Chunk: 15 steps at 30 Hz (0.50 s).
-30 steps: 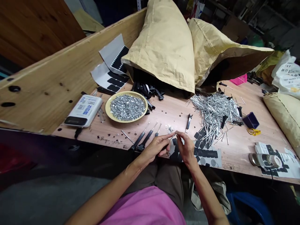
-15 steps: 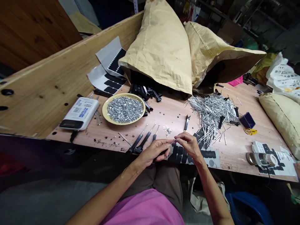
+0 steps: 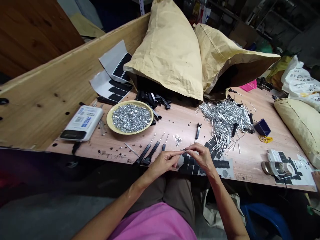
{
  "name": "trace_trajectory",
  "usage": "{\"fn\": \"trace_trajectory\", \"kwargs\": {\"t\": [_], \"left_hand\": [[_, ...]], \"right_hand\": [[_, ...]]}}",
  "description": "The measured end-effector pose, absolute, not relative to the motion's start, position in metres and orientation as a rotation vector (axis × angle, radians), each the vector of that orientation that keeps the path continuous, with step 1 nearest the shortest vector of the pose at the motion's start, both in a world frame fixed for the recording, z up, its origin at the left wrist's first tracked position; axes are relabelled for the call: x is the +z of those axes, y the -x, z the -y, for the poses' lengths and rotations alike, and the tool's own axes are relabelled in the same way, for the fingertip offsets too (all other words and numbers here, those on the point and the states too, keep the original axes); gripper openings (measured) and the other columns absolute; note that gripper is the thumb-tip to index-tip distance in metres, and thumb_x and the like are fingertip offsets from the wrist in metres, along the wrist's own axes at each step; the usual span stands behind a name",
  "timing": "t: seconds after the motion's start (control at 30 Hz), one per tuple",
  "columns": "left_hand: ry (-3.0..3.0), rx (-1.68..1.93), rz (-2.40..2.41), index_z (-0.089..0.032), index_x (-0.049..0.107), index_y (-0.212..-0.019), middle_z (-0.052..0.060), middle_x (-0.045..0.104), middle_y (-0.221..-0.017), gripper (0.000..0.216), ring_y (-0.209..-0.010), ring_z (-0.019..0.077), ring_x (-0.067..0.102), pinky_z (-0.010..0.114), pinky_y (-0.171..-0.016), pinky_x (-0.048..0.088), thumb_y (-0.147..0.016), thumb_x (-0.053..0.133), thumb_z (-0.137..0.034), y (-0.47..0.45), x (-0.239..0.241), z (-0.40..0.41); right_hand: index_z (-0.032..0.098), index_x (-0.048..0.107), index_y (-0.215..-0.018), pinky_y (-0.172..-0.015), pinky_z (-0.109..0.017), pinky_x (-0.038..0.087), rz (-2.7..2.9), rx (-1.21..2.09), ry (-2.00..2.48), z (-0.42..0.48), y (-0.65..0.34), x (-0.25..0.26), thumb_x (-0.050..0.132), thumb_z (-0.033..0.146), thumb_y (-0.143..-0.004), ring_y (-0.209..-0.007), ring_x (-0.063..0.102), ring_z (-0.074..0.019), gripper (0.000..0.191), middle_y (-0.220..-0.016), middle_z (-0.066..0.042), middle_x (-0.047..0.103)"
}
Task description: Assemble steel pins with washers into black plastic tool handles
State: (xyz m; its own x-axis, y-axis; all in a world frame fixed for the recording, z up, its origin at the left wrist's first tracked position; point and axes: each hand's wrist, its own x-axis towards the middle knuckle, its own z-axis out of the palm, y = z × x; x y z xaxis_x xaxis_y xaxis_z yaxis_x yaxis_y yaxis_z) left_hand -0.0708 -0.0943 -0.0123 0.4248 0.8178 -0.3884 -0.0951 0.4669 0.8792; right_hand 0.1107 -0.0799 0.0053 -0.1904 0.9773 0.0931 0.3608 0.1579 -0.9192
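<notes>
My left hand and my right hand meet at the front edge of the table, fingertips pinched together. Between them is something small, thin and dark, mostly hidden by the fingers; I cannot make out its kind. Just left of my left hand lie black handles with metal rods sticking out. Beyond the fingertips is a little heap of small washers. Another black handle with a rod lies behind my right hand. A sheet of black stickers lies beside and partly under my right hand.
A yellow bowl of washers and a white box-shaped device stand left. A pile of metal rods lies right, near a dark blue box and a glass jar. Large paper sacks lean behind. Another person's hand shows at the right edge.
Both hands stay together at the table edge. My left fingers have straightened toward the right fingertips, and the dark part seen under them before is now hidden. The view has shifted slightly.
</notes>
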Motion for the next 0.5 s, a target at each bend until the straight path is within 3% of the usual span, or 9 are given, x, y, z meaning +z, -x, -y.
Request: {"fn": "trace_trajectory", "kwargs": {"t": [0.07,0.13,0.23,0.4,0.5], "left_hand": [[-1.106,0.728,-1.035,-0.014,0.071,-0.106,-0.002,0.059,-0.058,0.038,-0.055,0.0109,0.052,0.029,-0.064,0.053,-0.076,0.057,-0.032,0.070,-0.013,0.095],[-1.359,0.824,-1.116,-0.016,0.073,-0.103,0.005,0.071,-0.079,0.033,-0.071,0.0161,0.062,0.032,-0.077,0.053,-0.077,0.054,-0.024,0.069,-0.014,0.097],[-1.624,0.912,-1.197,-0.021,0.071,-0.108,0.009,0.072,-0.100,0.035,-0.089,0.0197,0.065,0.032,-0.085,0.050,-0.080,0.050,-0.019,0.066,-0.016,0.102],[-1.597,0.937,-1.193,-0.021,0.073,-0.099,0.009,0.072,-0.094,0.029,-0.087,0.0208,0.064,0.030,-0.079,0.049,-0.084,0.052,-0.033,0.063,-0.013,0.106],[-1.295,0.831,-1.080,-0.017,0.073,-0.084,0.005,0.064,-0.067,0.036,-0.060,0.0139,0.057,0.025,-0.058,0.046,-0.081,0.053,-0.048,0.064,-0.011,0.103]], "right_hand": [[0.025,0.074,-0.075,-0.065,-0.029,0.050,1.663,0.984,1.326,0.083,-0.109,0.003,0.067,0.036,-0.078,-0.067,0.063,-0.0165,0.014,-0.073,-0.003,0.070],[0.025,0.074,-0.077,-0.064,-0.029,0.050,1.610,0.994,1.341,0.085,-0.107,0.000,0.066,0.037,-0.078,-0.068,0.063,-0.0162,0.015,-0.073,-0.002,0.070],[0.025,0.074,-0.079,-0.064,-0.028,0.051,1.510,1.097,1.331,0.087,-0.107,-0.003,0.067,0.040,-0.077,-0.068,0.063,-0.0157,0.017,-0.074,-0.002,0.070],[0.023,0.073,-0.075,-0.064,-0.028,0.053,1.408,1.242,1.319,0.089,-0.109,0.001,0.071,0.041,-0.072,-0.066,0.064,-0.0151,0.018,-0.073,-0.001,0.069],[0.023,0.073,-0.075,-0.064,-0.028,0.053,1.422,1.237,1.296,0.090,-0.110,0.006,0.071,0.040,-0.073,-0.065,0.064,-0.0147,0.017,-0.071,-0.001,0.068]]}}
